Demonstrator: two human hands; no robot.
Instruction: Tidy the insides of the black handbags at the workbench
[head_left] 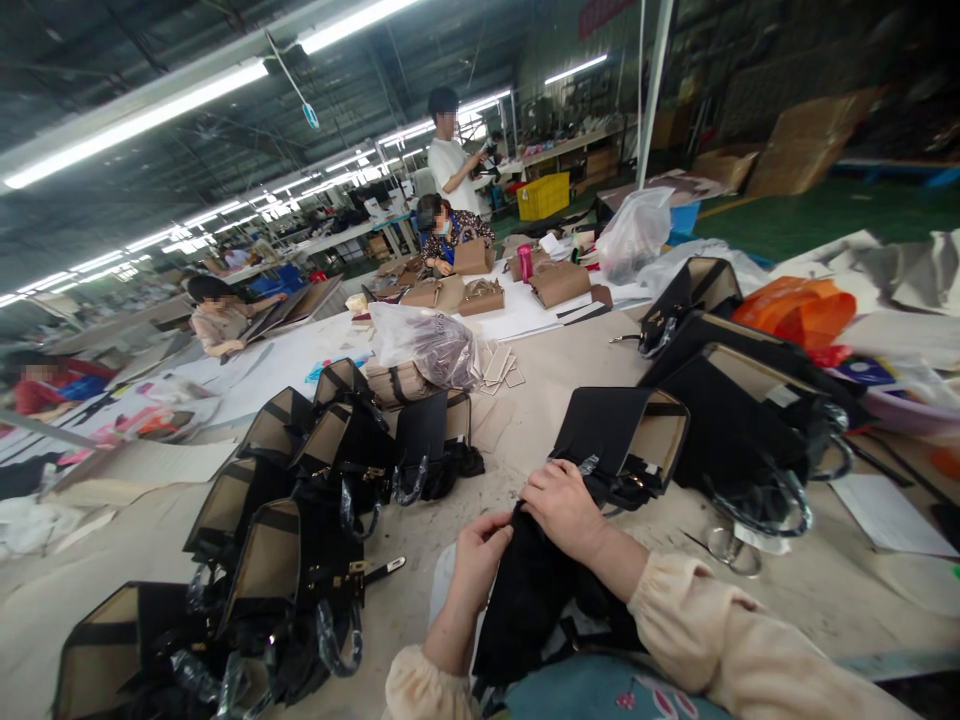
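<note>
A soft black fabric piece (525, 590) lies over my lap at the table's front edge. My left hand (484, 555) pinches its left upper edge between thumb and fingers. Over its top edge, the fingers of my right hand (566, 510) are curled and grip the cloth. Just beyond my right hand stands a black handbag (600, 430), its flap raised and its tan inside showing. Whether the fabric belongs to a bag is hidden by my arms and the folds.
Several black handbags (262, 570) with wrapped handles crowd the left; more black bags (750, 400) stand right. Scissors (731, 550) lie near my right forearm. A plastic bag (435, 345) and tan pieces (499, 365) sit farther back. Co-workers sit and stand beyond.
</note>
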